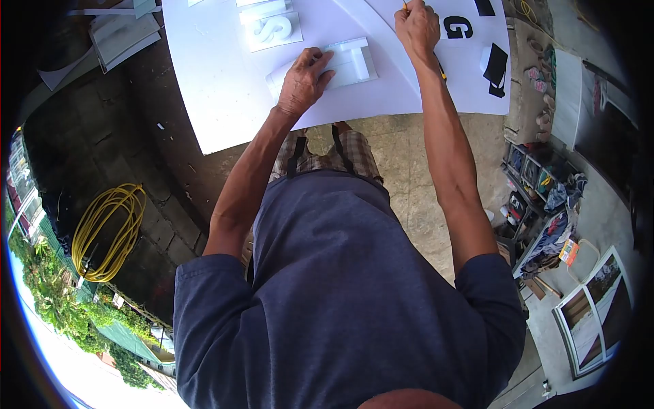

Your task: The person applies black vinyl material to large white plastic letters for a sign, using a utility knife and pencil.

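White foam block cut with a raised letter T (351, 63) lies on the white sheet (225, 102) that covers the counter. The left hand (304, 82) rests flat on the block's near end, fingers (320, 60) spread and pressing down, not curled around it. The right hand (417, 26) is clenched around a thin yellow pencil (405, 5) just beyond the block, beside a black letter G (458, 27). A foam letter S (271, 28) sits farther along the sheet. A yellow coiled cable (105, 232) lies on the floor.
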The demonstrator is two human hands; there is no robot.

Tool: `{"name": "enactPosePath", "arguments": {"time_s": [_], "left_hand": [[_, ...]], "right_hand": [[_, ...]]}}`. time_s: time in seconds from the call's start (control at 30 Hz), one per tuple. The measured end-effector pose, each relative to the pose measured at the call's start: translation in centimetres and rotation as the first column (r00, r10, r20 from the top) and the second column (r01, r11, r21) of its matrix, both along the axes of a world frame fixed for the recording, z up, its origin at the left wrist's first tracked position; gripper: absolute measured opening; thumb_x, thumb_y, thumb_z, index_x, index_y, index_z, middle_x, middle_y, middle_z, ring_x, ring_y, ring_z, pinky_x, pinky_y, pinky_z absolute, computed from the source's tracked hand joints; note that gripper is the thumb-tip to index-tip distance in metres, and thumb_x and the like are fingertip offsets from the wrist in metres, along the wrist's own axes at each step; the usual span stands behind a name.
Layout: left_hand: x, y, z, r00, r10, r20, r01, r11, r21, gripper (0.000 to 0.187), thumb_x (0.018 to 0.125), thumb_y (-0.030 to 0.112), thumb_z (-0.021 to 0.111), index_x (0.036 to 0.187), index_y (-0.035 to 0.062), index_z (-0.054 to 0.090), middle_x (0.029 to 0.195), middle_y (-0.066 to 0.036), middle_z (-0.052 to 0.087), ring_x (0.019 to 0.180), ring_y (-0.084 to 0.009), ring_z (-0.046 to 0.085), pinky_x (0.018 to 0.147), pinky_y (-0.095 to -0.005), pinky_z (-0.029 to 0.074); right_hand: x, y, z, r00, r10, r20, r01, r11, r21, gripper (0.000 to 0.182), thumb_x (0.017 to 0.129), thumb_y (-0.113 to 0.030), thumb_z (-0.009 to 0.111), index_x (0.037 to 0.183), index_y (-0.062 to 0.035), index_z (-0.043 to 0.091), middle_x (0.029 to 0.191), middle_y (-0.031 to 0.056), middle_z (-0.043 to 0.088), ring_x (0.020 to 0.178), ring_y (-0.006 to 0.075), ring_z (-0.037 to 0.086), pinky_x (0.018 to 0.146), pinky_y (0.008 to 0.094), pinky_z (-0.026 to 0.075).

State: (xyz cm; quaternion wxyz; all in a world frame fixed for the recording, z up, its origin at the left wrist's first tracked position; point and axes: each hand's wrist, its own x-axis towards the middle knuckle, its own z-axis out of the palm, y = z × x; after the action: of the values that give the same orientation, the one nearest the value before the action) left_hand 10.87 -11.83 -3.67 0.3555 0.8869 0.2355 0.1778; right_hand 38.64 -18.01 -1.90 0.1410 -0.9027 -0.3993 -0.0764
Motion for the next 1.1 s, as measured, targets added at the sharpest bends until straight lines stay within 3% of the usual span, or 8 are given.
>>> {"name": "enactPosePath", "arguments": {"time_s": [0.03,0.1,0.2,0.33,0.7,0.77,1.1], "left_hand": [[-0.1,-0.1,-0.2,1.0,-0.001,0.02,0.001,1.0,-0.002,0.039,0.089,0.016,0.075,0.125,0.0042,0.065,0.112,-0.013,0.056,0.093,-0.0307,0.064,0.082,-0.0414,0.057],[0.0,0.0,-0.2,0.999,-0.002,0.041,0.002,1.0,-0.003,0.039,0.089,0.015,0.074,0.125,0.0041,0.065,0.112,-0.013,0.055,0.093,-0.0305,0.064,0.082,-0.0416,0.057],[-0.3,-0.1,0.0,1.0,-0.016,0.023,0.016,1.0,-0.002,0.04,0.088,0.015,0.075,0.125,0.0035,0.065,0.111,-0.013,0.055,0.092,-0.0306,0.064,0.081,-0.0417,0.056],[0.0,0.2,0.0,0.999,-0.024,0.045,0.023,1.0,0.011,0.042,0.087,0.016,0.076,0.126,0.0041,0.065,0.112,-0.014,0.056,0.093,-0.0318,0.064,0.081,-0.0415,0.056],[0.1,0.6,-0.8,0.998,-0.042,0.045,0.04,0.999,0.033,0.048,0.083,0.015,0.077,0.128,0.0054,0.065,0.114,-0.012,0.055,0.098,-0.0305,0.063,0.084,-0.0406,0.056],[-0.1,0.5,-0.8,0.997,-0.051,0.062,0.048,0.998,0.051,0.049,0.082,0.014,0.077,0.128,0.0055,0.065,0.114,-0.012,0.055,0.098,-0.03,0.063,0.084,-0.0401,0.056],[0.0,0.5,-0.3,0.995,-0.058,0.079,0.051,0.996,0.078,0.046,0.083,0.012,0.076,0.127,0.0058,0.065,0.113,-0.013,0.055,0.096,-0.0291,0.063,0.08,-0.0396,0.057]], "right_hand": [[-1.9,-0.8,2.1,1.0,0.03,0.011,-0.03,0.995,0.095,0.014,0.091,-0.015,0.068,0.098,-0.0036,0.065,0.081,0.0152,0.066,0.08,0.0351,0.064,0.072,0.0459,0.053],[-5.8,-2.8,5.2,0.951,0.197,-0.239,-0.095,0.919,0.383,0.013,0.093,-0.013,0.065,0.102,-0.004,0.063,0.086,0.0163,0.066,0.078,0.0344,0.066,0.068,0.0451,0.053],[-13.9,-5.1,10.1,0.876,0.289,-0.385,-0.101,0.892,0.44,0.015,0.098,-0.009,0.06,0.112,-0.0022,0.062,0.092,0.0188,0.064,0.081,0.0364,0.067,0.067,0.0448,0.052],[-19.8,-7.5,8.1,0.778,0.24,-0.58,-0.069,0.951,0.301,0.025,0.099,-0.003,0.056,0.124,0.0023,0.058,0.094,0.0242,0.062,0.083,0.0433,0.066,0.069,0.0479,0.053],[-20.1,-4.2,2.3,0.862,0.112,-0.494,-0.074,0.993,0.096,0.028,0.096,-0.002,0.057,0.123,0.0047,0.052,0.099,0.0281,0.063,0.088,0.0469,0.066,0.073,0.0515,0.055],[-20.2,-4.0,1.8,0.894,0.113,-0.434,-0.114,0.993,0.024,0.049,0.082,0.003,0.068,0.126,0.0078,0.048,0.105,0.0247,0.061,0.083,0.0423,0.07,0.071,0.0465,0.059],[-20.1,-3.7,1.0,0.918,0.103,-0.383,-0.112,0.994,-0.001,0.051,0.08,0.003,0.07,0.127,0.0071,0.049,0.107,0.024,0.061,0.086,0.0414,0.071,0.071,0.045,0.06]]}}
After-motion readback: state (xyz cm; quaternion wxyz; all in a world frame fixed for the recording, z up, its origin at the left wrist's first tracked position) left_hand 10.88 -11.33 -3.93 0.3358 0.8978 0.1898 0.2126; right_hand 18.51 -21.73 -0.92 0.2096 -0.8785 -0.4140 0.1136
